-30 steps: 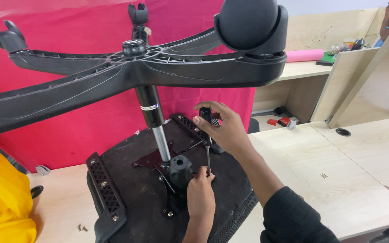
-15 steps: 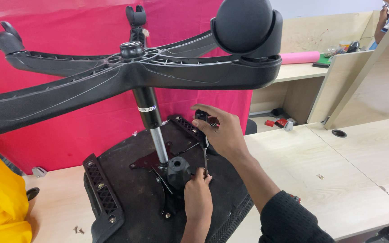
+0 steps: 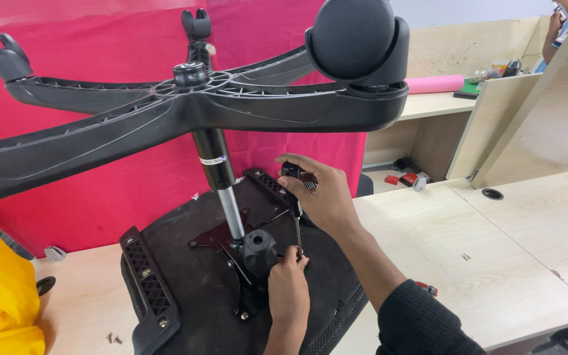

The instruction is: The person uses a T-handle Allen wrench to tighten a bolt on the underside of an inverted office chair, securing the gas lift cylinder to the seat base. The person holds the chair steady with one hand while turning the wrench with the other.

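Looking down from my head camera, my right hand [image 3: 320, 197] is clenched around the black handle of a screwdriver [image 3: 295, 210], its shaft standing upright over the metal mounting plate [image 3: 221, 235] under the upturned chair seat [image 3: 185, 283] on the desk [image 3: 428, 243]. My left hand [image 3: 288, 289] pinches at the tip with its fingers [image 3: 292, 253], just beside the black knob [image 3: 259, 248] by the gas cylinder [image 3: 221, 177]. To drive it well, I judge I should keep the shaft plumb, press down firmly, and steady the tip so it cannot slip off.

Screwdriver [image 3: 295, 209] upright on seat underside [image 3: 192, 296], right of gas cylinder [image 3: 221, 181]
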